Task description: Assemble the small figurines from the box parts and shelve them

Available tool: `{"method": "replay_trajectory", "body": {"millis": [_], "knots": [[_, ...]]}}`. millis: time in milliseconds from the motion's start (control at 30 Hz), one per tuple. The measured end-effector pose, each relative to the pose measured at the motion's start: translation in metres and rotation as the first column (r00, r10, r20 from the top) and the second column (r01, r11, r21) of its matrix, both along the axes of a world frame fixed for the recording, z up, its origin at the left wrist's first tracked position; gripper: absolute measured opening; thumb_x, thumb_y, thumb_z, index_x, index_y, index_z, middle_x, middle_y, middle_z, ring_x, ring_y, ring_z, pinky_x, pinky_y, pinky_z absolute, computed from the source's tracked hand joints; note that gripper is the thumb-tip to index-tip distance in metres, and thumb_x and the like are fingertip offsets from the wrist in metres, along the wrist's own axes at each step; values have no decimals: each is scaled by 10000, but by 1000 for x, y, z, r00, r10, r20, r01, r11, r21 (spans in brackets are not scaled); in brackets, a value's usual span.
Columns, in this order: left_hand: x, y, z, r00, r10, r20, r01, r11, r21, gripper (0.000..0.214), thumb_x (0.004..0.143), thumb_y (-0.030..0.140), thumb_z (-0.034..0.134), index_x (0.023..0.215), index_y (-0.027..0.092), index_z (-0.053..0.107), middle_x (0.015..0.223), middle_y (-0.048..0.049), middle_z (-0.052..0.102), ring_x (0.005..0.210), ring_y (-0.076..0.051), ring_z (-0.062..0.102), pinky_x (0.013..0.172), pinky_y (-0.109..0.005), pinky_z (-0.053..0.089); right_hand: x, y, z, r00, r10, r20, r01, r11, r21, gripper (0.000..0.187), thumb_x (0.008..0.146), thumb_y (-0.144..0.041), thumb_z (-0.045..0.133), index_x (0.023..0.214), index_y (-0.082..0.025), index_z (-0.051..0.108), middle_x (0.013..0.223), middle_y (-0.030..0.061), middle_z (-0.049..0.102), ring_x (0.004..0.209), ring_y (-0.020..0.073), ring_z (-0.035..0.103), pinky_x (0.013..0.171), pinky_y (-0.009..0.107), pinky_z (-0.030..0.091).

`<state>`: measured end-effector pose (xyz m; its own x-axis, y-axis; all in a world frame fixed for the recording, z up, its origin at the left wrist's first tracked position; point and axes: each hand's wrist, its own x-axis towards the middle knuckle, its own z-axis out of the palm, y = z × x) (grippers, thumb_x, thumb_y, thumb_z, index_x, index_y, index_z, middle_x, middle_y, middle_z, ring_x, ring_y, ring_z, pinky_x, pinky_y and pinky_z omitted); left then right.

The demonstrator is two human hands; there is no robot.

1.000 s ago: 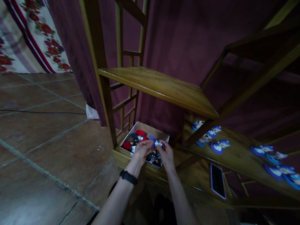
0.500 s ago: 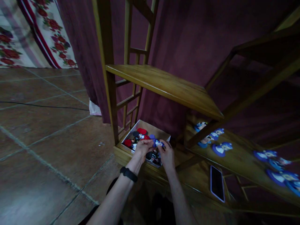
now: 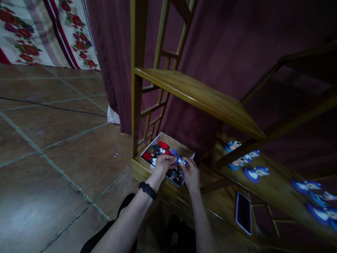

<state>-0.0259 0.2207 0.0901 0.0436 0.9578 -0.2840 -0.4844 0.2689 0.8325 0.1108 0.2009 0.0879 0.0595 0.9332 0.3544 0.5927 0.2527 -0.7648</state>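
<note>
Between my two hands is a small blue-and-white figurine [image 3: 181, 161], held over the near right part of an open cardboard box [image 3: 185, 150]. My left hand [image 3: 163, 164], with a black band on its wrist, pinches the figurine's left side. Fingers of my right hand [image 3: 191, 173] close on its right side. Inside the box lie several more figurines with red, black and blue bases, such as a red one [image 3: 163, 144] at the back. My hands cover part of the box's contents.
The box stands on the low shelf of a wooden rack, under a higher shelf board [image 3: 200, 98]. Several blue figurines [image 3: 256, 173] lie on the shelf to the right. Below them rests a phone [image 3: 243, 213]. A cable [image 3: 55, 108] crosses the tiled floor at left.
The camera view has turned slightly left, so the scene sits further right. Both hands keep hold of the figurine above the box.
</note>
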Motion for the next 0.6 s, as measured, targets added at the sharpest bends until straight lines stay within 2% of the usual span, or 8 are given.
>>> {"method": "replay_trajectory", "body": {"millis": [200, 367, 500, 600], "knots": [[1, 1, 0, 999, 26, -37, -26, 1000, -7, 160, 574, 158, 750, 689, 67, 686, 615, -58, 656, 550, -136, 589, 599, -298, 506, -2, 0, -1, 1000, 3, -23, -3, 1000, 26, 270, 758, -273, 533, 998, -225, 647, 978, 58, 638, 885, 181, 592, 791, 293, 462], [-1, 3, -3, 999, 11, -43, -13, 999, -36, 182, 542, 177, 772, 656, 81, 669, 596, -52, 648, 548, -136, 592, 592, -301, 517, -1, 0, -1, 999, 43, -32, -43, 999, -4, 265, 755, -266, 536, 990, -228, 650, 988, 54, 642, 887, 180, 599, 782, 289, 473], [-7, 2, -3, 999, -31, -44, 28, 997, -69, 193, 529, 180, 782, 641, 88, 656, 578, -47, 639, 544, -139, 597, 605, -315, 522, 0, -1, -1, 995, 95, 23, -95, 995, 10, 262, 775, -239, 509, 1001, -241, 642, 1002, 44, 638, 918, 177, 595, 818, 296, 466], [-10, 1, -3, 996, -64, -63, 60, 996, -63, 174, 538, 122, 761, 666, 92, 647, 575, -34, 634, 558, -140, 601, 631, -321, 519, -1, -2, -3, 987, 134, 88, -138, 990, 34, 264, 792, -232, 489, 1011, -238, 637, 1008, 51, 634, 928, 177, 593, 844, 301, 456]]}}
